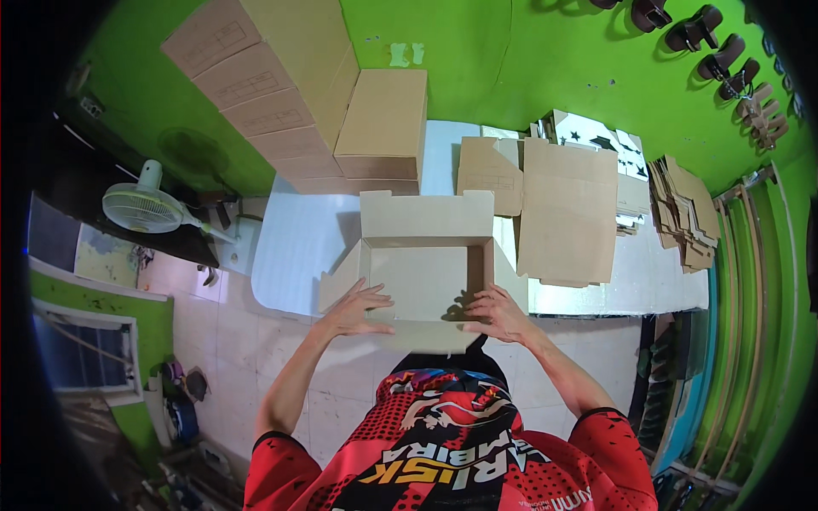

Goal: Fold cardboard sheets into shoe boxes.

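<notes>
An open cardboard box (417, 281) sits before me at the table's front edge, its flaps spread outward and its inside bare. My left hand (356, 311) grips its near left corner, fingers reaching over the inside and thumb along the near flap (426, 336). At the near right corner my right hand (498, 313) holds the box the same way, with fingers bent over the wall. The far flap (426, 215) stands out toward the back.
Closed cardboard boxes (281, 94) are stacked at the back left of the white table (298, 247). Flat cardboard sheets (568, 213) lie to the right, with more folded pieces (682, 209) at the table's end. A fan (145, 207) stands left; sandals (694, 30) hang on the green wall.
</notes>
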The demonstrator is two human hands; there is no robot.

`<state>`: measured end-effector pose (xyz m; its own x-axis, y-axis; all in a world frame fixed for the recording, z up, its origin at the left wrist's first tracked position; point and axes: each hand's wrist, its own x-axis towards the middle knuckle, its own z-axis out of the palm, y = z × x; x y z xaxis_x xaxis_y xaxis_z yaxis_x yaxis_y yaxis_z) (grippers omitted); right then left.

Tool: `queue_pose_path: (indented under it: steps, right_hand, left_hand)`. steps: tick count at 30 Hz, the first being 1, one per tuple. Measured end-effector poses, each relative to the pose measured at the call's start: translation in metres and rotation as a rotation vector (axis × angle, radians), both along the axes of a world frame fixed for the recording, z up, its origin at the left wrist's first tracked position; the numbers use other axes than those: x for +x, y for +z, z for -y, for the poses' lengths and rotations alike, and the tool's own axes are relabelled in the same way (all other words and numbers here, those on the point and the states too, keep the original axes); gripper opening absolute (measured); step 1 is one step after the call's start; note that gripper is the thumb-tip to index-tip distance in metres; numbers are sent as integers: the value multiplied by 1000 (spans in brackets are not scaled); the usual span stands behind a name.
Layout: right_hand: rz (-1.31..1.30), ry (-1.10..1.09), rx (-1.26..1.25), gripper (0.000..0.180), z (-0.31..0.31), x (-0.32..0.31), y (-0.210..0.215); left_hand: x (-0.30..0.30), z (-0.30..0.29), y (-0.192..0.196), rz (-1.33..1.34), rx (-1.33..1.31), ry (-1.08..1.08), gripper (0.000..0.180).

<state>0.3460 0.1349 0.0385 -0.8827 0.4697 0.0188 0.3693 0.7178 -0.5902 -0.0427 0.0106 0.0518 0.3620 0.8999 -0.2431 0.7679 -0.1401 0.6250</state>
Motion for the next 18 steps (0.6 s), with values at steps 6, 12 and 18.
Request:
queue_pose_path:
  steps: [6, 12, 18]
  right_hand:
    - [93, 35, 94, 53, 8, -6, -8]
    - [127, 10, 229, 39, 39, -65, -21]
    - [-54, -60, 376, 30, 28, -8, -18]
  left_hand:
    - [13, 8, -20, -137, 68, -96, 61]
    - [10, 10, -30, -126, 149, -57, 54]
    - [6, 16, -36, -162, 271, -48, 52]
